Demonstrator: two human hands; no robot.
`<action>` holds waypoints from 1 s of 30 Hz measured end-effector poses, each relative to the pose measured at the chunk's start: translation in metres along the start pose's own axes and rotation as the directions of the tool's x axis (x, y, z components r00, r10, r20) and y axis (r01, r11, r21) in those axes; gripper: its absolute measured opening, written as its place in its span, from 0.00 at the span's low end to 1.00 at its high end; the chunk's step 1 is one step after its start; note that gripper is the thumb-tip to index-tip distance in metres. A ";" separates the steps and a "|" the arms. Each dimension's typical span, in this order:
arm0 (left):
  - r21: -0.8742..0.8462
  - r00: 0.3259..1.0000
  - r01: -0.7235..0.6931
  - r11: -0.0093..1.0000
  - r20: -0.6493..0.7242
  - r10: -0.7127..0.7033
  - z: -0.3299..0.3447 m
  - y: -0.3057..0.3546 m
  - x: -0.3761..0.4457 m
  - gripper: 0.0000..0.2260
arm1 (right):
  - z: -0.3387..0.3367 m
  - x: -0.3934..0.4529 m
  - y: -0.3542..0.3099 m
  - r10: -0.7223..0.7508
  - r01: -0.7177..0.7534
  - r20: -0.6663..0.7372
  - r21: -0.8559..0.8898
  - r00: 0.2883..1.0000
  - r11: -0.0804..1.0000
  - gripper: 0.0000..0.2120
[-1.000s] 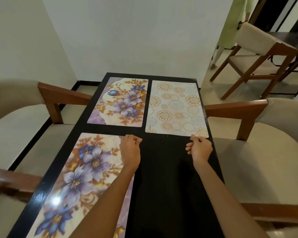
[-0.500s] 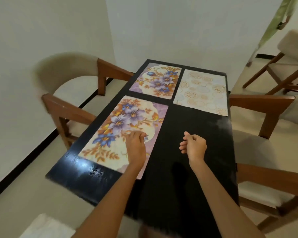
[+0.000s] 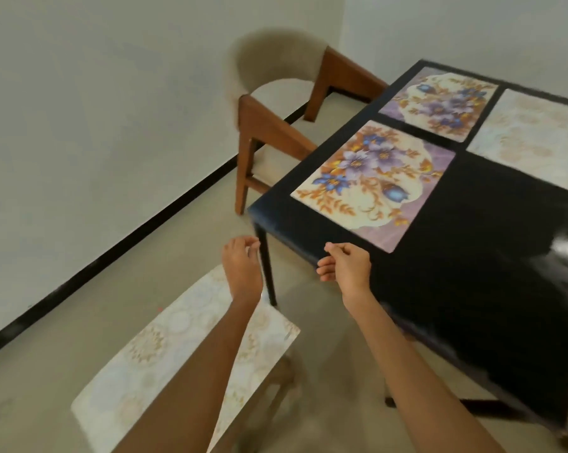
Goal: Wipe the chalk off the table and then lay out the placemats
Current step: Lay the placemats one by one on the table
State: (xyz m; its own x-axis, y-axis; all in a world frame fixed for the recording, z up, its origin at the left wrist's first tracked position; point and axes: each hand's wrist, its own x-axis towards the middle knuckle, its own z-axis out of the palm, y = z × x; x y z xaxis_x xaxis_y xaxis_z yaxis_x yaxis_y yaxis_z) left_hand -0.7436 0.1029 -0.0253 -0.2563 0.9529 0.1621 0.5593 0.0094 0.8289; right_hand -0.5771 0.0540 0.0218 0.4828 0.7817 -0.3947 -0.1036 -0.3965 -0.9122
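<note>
The black table (image 3: 492, 243) carries a floral placemat (image 3: 374, 184) near its left corner. A second floral placemat (image 3: 439, 103) lies behind that one, and a pale circle-patterned placemat (image 3: 538, 132) sits at the far right. Another pale circle-patterned placemat (image 3: 178, 348) lies low at the left, off the table, on what looks like a seat. My left hand (image 3: 241, 269) hovers above its far end, fingers loosely curled and holding nothing. My right hand (image 3: 346, 268) hangs at the table's near edge, fingers curled, also holding nothing.
A wooden chair with a beige cushion (image 3: 276, 103) stands by the table's left side against the white wall. Beige floor (image 3: 63, 338) lies between the wall and the low placemat. A dark table leg (image 3: 266, 273) stands just behind my left hand.
My view has swung left and down. My left hand left the near floral placemat and moved off the table over the low pale placemat. My right hand drew back to the table edge.
</note>
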 end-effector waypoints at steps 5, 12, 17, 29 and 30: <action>0.071 0.989 0.142 0.987 0.037 -0.144 -0.081 -0.104 -0.009 0.06 | 0.067 -0.047 0.063 0.137 -0.137 0.052 0.004 0.989 0.991 0.07; 0.218 0.947 0.194 0.956 0.210 -0.241 -0.168 -0.226 -0.024 0.14 | 0.145 -0.108 0.175 0.347 -0.351 -0.119 -0.013 0.930 0.936 0.09; 0.472 0.846 0.172 0.865 0.378 -0.375 -0.209 -0.296 -0.022 0.29 | 0.181 -0.140 0.249 0.440 -0.527 -0.345 -0.218 0.829 0.821 0.32; 0.582 0.734 0.197 0.789 0.446 -0.512 -0.239 -0.331 -0.024 0.25 | 0.187 -0.192 0.265 0.553 -0.644 -0.345 -0.262 0.758 0.719 0.18; 0.567 0.736 0.209 0.797 0.446 -0.509 -0.241 -0.329 -0.023 0.24 | 0.185 -0.192 0.261 0.532 -0.626 -0.348 -0.269 0.772 0.732 0.16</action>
State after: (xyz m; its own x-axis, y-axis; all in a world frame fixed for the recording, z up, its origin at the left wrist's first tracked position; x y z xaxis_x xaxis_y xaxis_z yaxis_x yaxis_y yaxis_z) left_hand -1.1116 0.0051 -0.1726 -0.1223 0.8318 -0.5415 0.8391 0.3780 0.3912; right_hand -0.8577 -0.1104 -0.1614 0.6204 0.2251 -0.7513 -0.1440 -0.9090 -0.3912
